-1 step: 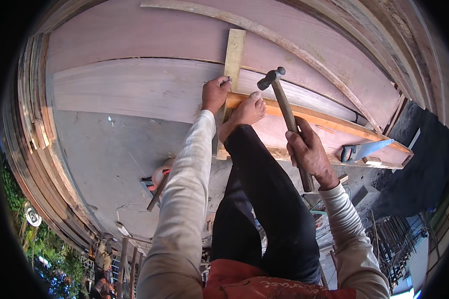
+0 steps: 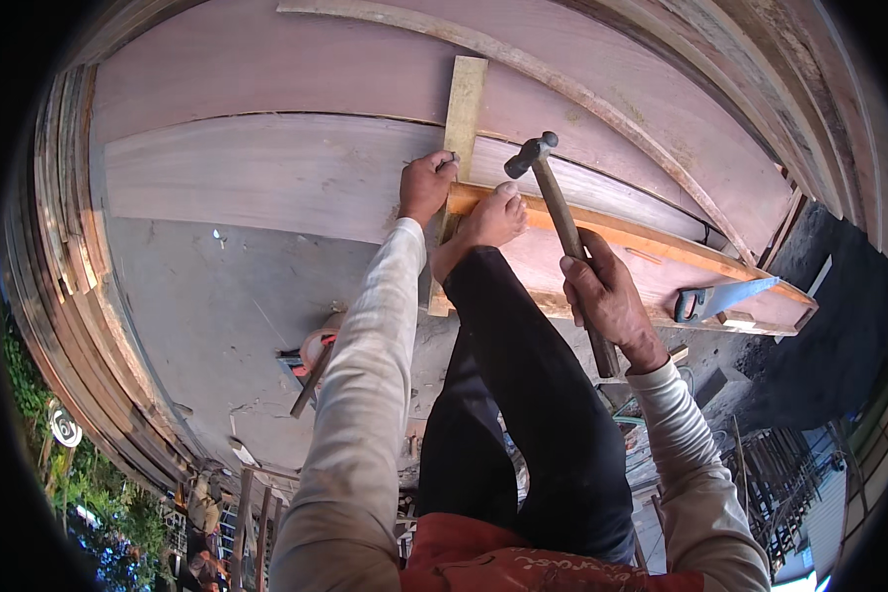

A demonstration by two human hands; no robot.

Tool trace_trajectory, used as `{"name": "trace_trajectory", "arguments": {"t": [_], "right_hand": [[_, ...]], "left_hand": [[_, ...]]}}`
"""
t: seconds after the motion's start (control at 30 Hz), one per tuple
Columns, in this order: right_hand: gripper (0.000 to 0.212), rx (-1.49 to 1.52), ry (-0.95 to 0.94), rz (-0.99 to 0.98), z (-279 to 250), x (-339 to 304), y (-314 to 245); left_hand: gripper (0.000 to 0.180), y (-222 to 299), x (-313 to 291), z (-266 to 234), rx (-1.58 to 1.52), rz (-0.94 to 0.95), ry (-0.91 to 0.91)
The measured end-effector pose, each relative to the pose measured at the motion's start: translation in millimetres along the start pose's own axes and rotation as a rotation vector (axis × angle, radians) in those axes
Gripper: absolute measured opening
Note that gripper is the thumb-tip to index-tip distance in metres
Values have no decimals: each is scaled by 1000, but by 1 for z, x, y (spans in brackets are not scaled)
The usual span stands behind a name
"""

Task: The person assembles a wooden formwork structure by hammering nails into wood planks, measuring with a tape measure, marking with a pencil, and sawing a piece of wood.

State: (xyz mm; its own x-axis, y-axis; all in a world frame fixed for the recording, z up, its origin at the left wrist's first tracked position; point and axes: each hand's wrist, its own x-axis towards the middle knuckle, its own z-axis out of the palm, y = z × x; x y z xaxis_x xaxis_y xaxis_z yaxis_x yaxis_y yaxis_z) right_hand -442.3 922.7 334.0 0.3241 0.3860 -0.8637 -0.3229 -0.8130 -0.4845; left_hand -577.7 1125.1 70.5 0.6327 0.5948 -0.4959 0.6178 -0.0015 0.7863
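My right hand (image 2: 610, 291) is wrapped around the wooden handle of a ball-peen hammer (image 2: 558, 209). The hammer's dark metal head is raised to the right of my left hand (image 2: 426, 187). That left hand is closed in a pinch on a small dark nail (image 2: 455, 157), mostly hidden by the fingers. It rests against a short pale board (image 2: 464, 104), which lies across the end of a long orange-brown timber (image 2: 612, 227). My bare foot (image 2: 495, 219) presses on the timber near this crossing.
A handsaw (image 2: 730, 297) lies on the frame at the right. Pinkish plywood sheets (image 2: 266, 59) spread across the back, with a curved-looking strip (image 2: 562, 84) on top. Stacked boards (image 2: 69, 187) stand at the left. A reddish round container (image 2: 318, 345) sits on the grey floor.
The hammer and my right hand have shifted very slightly to the left. My left hand, foot and the boards stay in place.
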Motion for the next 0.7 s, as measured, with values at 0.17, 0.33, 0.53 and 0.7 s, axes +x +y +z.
{"name": "trace_trajectory", "arguments": {"t": [0.17, 0.33, 0.53, 0.7], "right_hand": [[42, -17, -37, 36, 11, 39, -5], [40, -42, -52, 53, 19, 64, -11], [44, -52, -74, 31, 20, 87, -9], [48, -110, -57, 27, 11, 101, -37]], "left_hand": [[29, -15, 2, 5, 27, -54, -86], [29, -14, 3, 7, -33, -104, -118], [31, -14, 6, 7, 15, -56, -138], [35, -21, 3, 3, 74, -7, -162]]}}
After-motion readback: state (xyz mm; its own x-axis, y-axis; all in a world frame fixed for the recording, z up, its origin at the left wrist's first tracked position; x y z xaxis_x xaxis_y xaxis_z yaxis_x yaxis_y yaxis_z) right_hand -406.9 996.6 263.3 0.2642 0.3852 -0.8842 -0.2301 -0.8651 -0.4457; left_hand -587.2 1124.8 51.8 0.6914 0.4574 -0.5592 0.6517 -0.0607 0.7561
